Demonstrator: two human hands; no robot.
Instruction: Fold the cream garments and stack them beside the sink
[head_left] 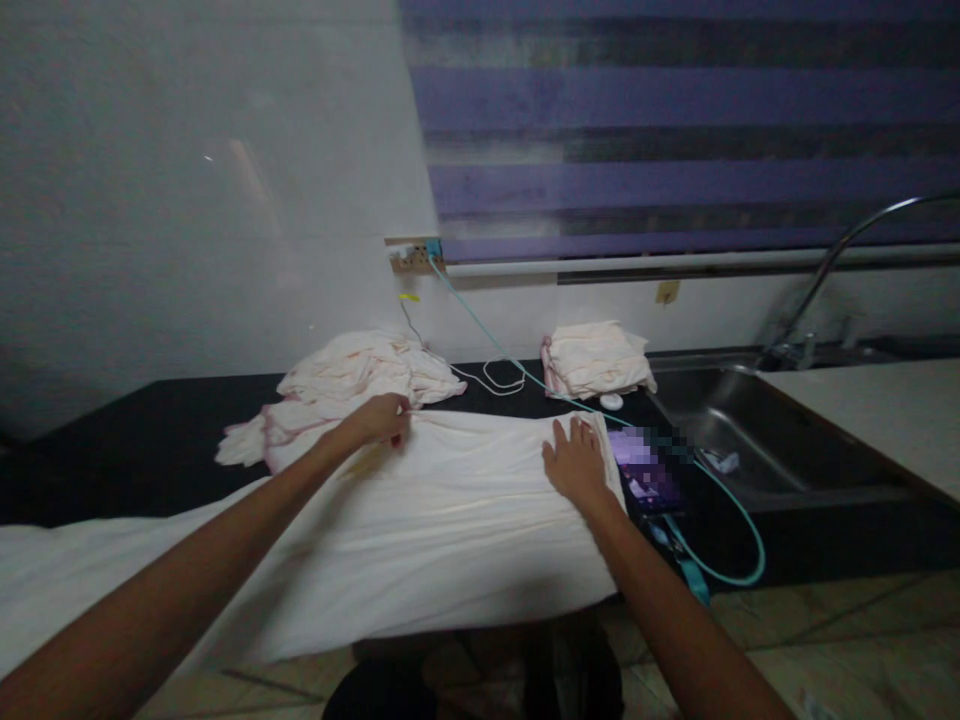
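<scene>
Two bare forearms reached forward from the bottom of the view over a dark countertop [112, 440]. A large pale cream cloth [450, 530] lay spread across the counter, its near edge hanging over the front. The right hand [576, 462] rested flat on the cloth's right end, fingers extended, gripping nothing. The left hand [382, 418] sat at the cloth's far edge, fingers curled and pinching the fabric there. Just right of the right hand lay a phone [646, 470], with a teal cable [739, 520] looping from it. Behind the left hand sat a loose heap of similar cloths [360, 375]. Farther back, near the wall, stood a neat folded stack [596, 358]. To the right was a steel sink [750, 440] with a curved tap [832, 262].
</scene>
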